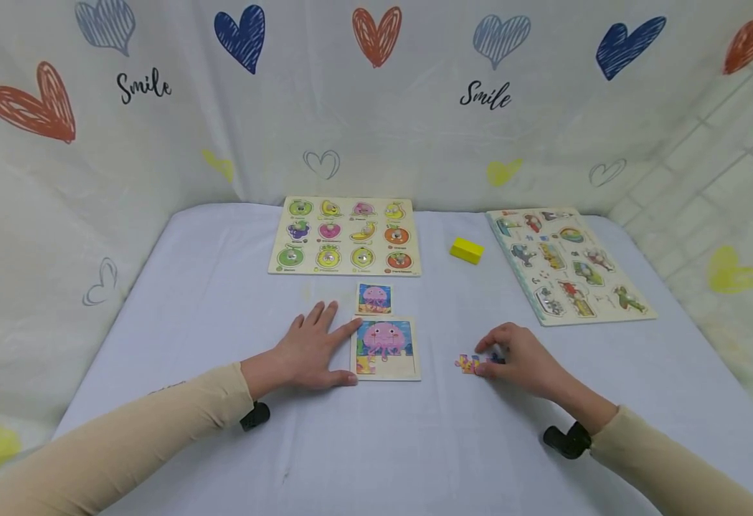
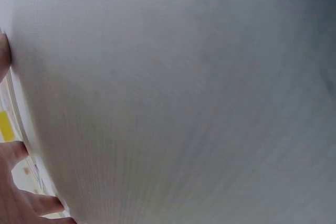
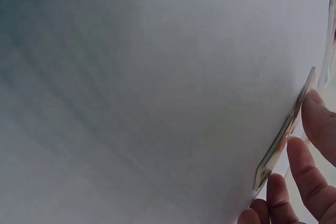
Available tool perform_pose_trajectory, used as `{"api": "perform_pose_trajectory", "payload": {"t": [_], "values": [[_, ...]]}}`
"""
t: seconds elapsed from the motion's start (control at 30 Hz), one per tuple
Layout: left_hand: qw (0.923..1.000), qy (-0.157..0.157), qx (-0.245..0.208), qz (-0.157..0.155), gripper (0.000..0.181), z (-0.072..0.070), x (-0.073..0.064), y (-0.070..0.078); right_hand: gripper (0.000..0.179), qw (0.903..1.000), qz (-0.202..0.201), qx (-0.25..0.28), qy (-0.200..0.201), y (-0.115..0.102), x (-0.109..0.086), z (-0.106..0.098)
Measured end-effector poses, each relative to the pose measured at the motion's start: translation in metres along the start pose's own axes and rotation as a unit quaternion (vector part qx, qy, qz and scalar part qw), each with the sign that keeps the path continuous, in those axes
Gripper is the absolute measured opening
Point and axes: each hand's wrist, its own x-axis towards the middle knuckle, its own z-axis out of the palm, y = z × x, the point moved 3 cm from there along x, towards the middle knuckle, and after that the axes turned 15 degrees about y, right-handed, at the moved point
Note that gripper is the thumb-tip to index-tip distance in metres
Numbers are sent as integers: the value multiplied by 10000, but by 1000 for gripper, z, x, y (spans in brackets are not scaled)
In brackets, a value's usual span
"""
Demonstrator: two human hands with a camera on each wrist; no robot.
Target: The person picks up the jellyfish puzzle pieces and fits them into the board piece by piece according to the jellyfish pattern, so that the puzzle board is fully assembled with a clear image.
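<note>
My left hand (image 1: 310,351) lies spread on the table at the left side of a square puzzle board (image 1: 394,367), its index finger and thumb touching the board's left edge. The board shows a pink jellyfish picture (image 1: 384,335); its lower right part is bare. Above it lies a small jellyfish picture card (image 1: 374,299). Right of the board, my right hand (image 1: 521,362) has its thumb and fingers curled at some loose puzzle pieces (image 1: 465,364). In the right wrist view, the thumb and fingertips touch thin puzzle pieces (image 3: 274,153) seen edge-on. The hand partly hides other pieces.
A fruit puzzle board (image 1: 344,236) lies at the back of the table. A yellow block (image 1: 466,250) sits right of it. Farther right lies another picture puzzle board (image 1: 570,265), slightly turned. A white cloth with hearts (image 1: 376,107) hangs behind the table.
</note>
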Motion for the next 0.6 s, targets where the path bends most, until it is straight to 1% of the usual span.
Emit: {"api": "perform_pose_trajectory", "payload": {"t": [0.3,0.43,0.6], "values": [[10000,35,-5,23,93,0,0,0,18,9996,-65,-281,-13,-8,-2,2],[10000,47,-11,17,93,0,0,0,19,9995,-133,-293,49,-12,-3,2],[10000,51,-2,17,93,1,0,-1,19,9997,-58,-223,-7,-15,-5,3]]}}
